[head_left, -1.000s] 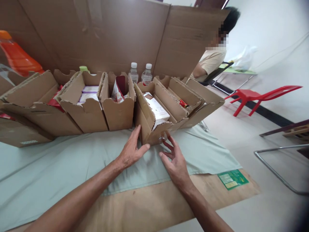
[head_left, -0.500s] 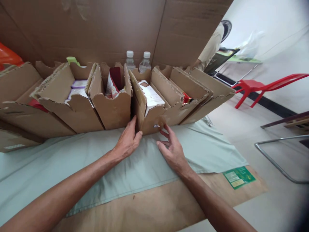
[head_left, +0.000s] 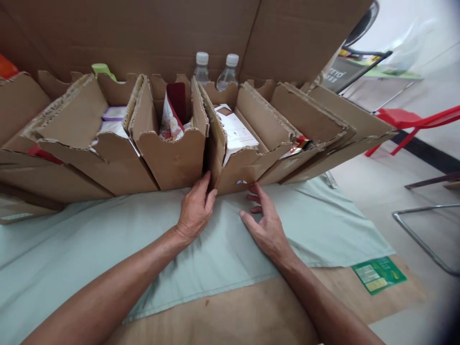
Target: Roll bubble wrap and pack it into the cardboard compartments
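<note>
A cardboard box (head_left: 233,175) with a notched front edge stands in a row of similar open-topped boxes, and a white printed pack (head_left: 237,132) lies inside it. My left hand (head_left: 197,206) is at its lower left corner, fingers stretched into the narrow gap beside the neighbouring box and thumb by the front corner. Near the lower right of its front, my right hand (head_left: 266,223) has its fingers apart, fingertips at the cardboard. Neither hand grips anything. The neighbouring cardboard box (head_left: 172,163) on the left holds a red-and-white packet (head_left: 169,120).
Two clear bottles (head_left: 227,76) with white caps stand behind the boxes, before a tall cardboard panel (head_left: 143,38). Pale green cloth (head_left: 151,268) covers part of the wooden board (head_left: 201,316). To the right are a red plastic chair (head_left: 406,120) and a metal-tube frame (head_left: 413,232).
The view has shifted and come closer to the boxes, so their insides show differently. Both hands remain at the same box, with little change in their pose.
</note>
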`<state>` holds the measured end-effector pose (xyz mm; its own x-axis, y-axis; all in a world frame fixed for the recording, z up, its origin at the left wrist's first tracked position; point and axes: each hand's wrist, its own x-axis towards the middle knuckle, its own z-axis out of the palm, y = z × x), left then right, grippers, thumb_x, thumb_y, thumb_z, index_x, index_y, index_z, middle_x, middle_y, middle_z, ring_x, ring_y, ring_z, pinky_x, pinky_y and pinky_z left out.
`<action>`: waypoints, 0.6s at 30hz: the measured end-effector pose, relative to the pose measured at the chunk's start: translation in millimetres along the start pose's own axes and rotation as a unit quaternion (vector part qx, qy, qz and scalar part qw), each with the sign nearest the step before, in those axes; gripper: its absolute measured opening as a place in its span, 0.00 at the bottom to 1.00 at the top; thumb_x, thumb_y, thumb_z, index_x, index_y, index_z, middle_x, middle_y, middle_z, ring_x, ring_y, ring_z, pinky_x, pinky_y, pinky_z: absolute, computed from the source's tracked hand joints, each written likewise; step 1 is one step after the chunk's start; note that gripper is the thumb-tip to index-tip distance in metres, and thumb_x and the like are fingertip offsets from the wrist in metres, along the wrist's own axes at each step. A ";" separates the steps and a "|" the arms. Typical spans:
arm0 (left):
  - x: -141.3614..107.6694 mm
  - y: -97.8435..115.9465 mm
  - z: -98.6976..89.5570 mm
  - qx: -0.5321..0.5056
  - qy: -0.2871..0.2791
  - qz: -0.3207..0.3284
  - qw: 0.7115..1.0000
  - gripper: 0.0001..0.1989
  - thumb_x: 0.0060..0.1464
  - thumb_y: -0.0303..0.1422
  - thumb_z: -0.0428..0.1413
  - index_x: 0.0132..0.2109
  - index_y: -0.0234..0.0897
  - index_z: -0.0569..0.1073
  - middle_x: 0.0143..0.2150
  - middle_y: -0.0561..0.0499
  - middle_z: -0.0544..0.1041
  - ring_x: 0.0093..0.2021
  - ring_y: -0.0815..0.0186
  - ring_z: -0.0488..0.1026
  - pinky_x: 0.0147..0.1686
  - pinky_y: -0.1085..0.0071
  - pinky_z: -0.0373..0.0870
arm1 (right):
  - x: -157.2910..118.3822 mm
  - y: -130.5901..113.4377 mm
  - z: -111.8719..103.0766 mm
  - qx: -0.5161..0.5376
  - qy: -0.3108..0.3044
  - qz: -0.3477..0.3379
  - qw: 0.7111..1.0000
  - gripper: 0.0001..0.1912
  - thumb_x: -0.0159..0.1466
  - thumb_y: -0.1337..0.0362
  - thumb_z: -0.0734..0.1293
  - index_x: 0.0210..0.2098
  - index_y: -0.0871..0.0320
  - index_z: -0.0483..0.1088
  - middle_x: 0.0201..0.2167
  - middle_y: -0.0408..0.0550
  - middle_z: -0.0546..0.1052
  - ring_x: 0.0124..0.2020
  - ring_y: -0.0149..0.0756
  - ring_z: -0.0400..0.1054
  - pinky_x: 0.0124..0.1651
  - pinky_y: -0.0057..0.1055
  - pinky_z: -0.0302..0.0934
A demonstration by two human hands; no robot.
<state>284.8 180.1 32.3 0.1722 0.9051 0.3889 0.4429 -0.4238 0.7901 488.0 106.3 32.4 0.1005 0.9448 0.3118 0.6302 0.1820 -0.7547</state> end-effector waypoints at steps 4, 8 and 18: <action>1.2 0.4 -0.5 0.013 -0.007 -0.003 1.000 0.25 0.67 0.35 0.51 0.68 0.33 0.69 0.66 0.38 0.76 0.64 0.51 0.76 0.63 0.52 0.74 | -2.3 1.8 3.7 -0.022 0.006 -0.014 1.000 0.38 0.67 0.58 0.67 0.74 0.49 0.55 0.68 0.59 0.68 0.58 0.48 0.73 0.48 0.44 0.73; 2.5 2.4 -1.2 0.052 -0.023 -0.036 0.998 0.23 0.68 0.33 0.51 0.67 0.35 0.70 0.65 0.40 0.78 0.63 0.53 0.78 0.62 0.55 0.76 | -2.4 3.3 6.0 -0.040 0.000 -0.023 0.999 0.37 0.67 0.57 0.67 0.74 0.50 0.56 0.68 0.60 0.68 0.59 0.49 0.73 0.49 0.44 0.73; -5.4 5.0 -13.6 0.120 -0.100 -0.012 0.988 0.24 0.66 0.29 0.51 0.67 0.30 0.70 0.66 0.36 0.77 0.65 0.53 0.75 0.66 0.54 0.71 | -0.1 2.4 5.8 -0.112 -0.017 -0.102 0.988 0.27 0.68 0.59 0.64 0.66 0.55 0.67 0.66 0.60 0.70 0.64 0.51 0.69 0.62 0.52 0.70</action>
<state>274.1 172.6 40.6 0.3185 0.9142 0.2507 0.6413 -0.4025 0.6532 485.0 108.2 27.2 -0.0697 0.9042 0.4214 0.7903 0.3078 -0.5298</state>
